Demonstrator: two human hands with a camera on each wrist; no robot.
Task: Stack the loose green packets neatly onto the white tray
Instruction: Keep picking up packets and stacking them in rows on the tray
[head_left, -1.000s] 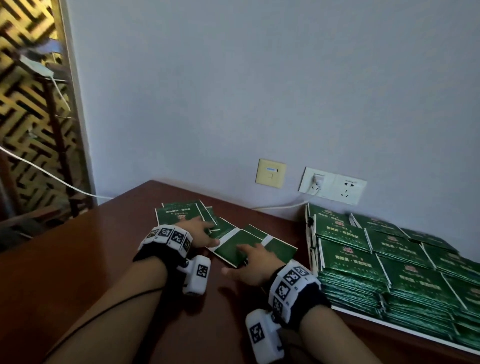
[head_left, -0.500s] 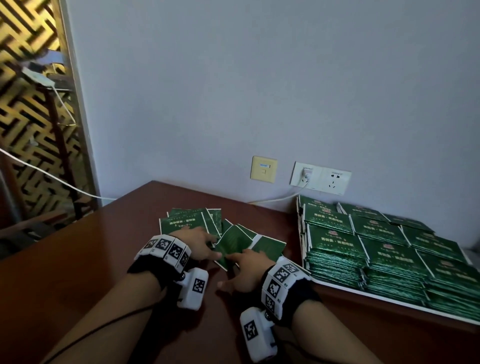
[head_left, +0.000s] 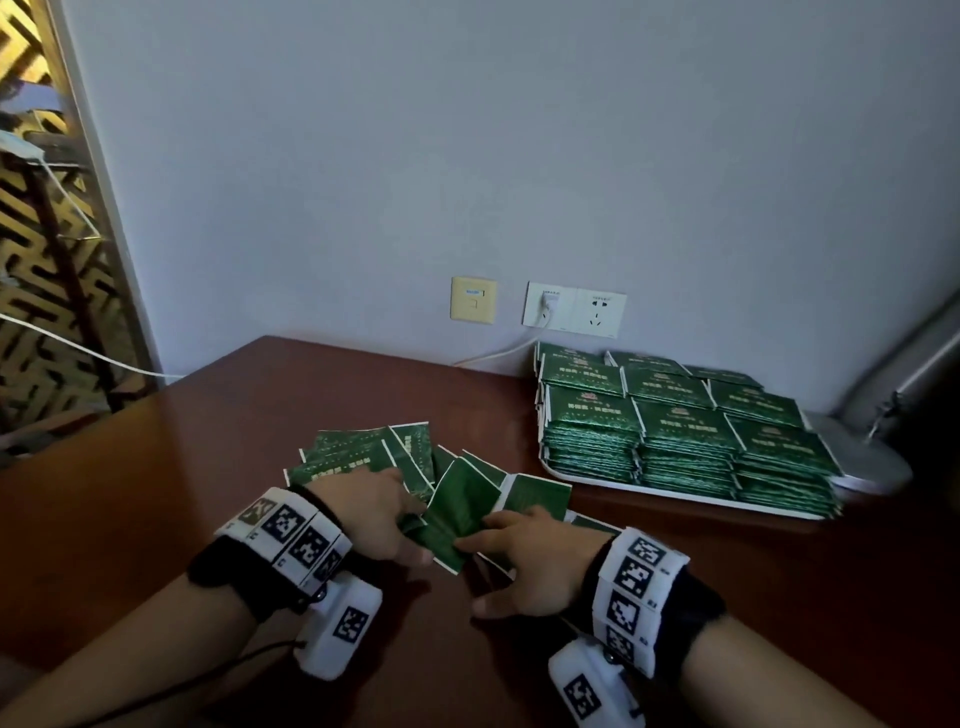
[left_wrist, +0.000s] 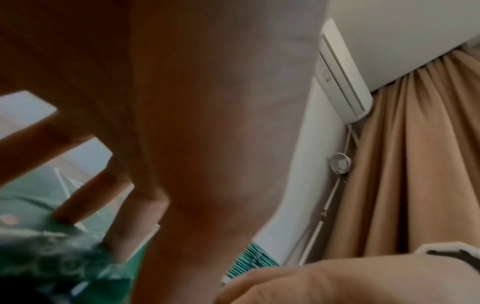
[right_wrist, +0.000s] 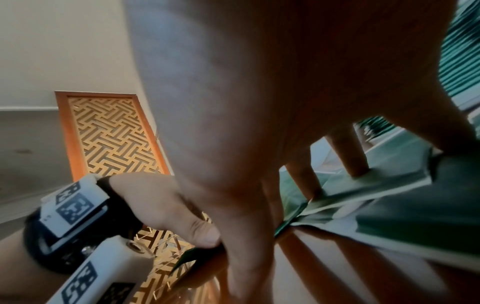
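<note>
Wooden table (head_left: 182, 467) carries it all. At two o'clock, the white tray (head_left: 675, 494) already holds tidy stacks of green packets (head_left: 670, 415), so most of the job looks done. Left to move is the loose pile (head_left: 363, 457) at the table's centre. Both hands work there: the left hand (head_left: 363, 514) pinches the lifted packet (head_left: 457, 512) with its thumb, and the right hand (head_left: 540, 558) presses straight fingertips on packets beside it.

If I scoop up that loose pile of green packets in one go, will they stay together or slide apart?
The loose green packets look thin and flat, fanned over each other on the glossy table, so they will probably slide apart. One packet between the left hand and right hand tilts up bent, so likely floppy and light.
</note>
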